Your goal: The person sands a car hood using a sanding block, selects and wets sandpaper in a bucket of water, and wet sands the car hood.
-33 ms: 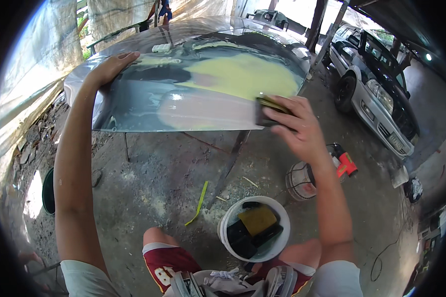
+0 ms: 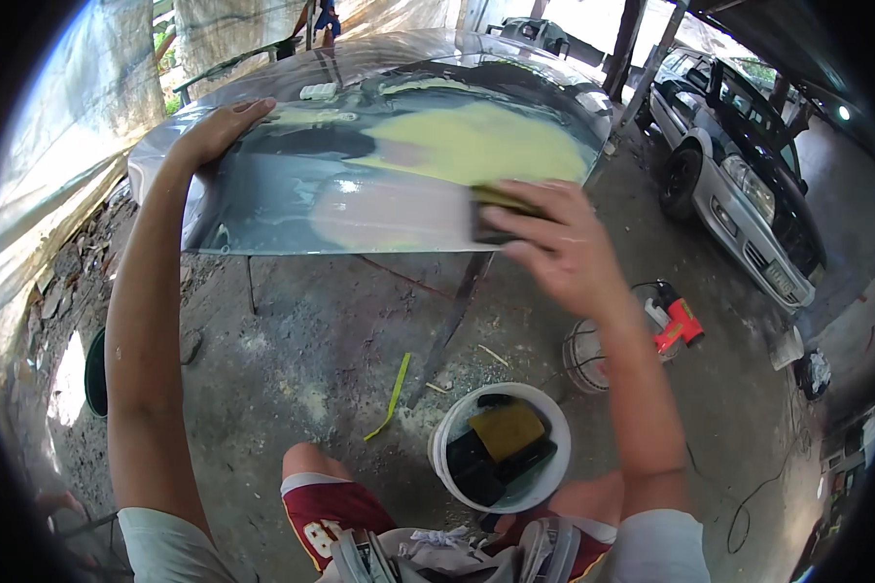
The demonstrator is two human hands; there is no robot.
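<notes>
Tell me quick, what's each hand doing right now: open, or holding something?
Left hand: open, resting on the patchy panel.
Right hand: closed on a dark block, blurred, against the panel.

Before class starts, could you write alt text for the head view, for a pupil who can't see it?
A person's right hand holds a dark block against a panel patched with yellow and grey; the left hand rests on the panel's left side. Below stands a white bucket, and a car is parked at right.
</notes>
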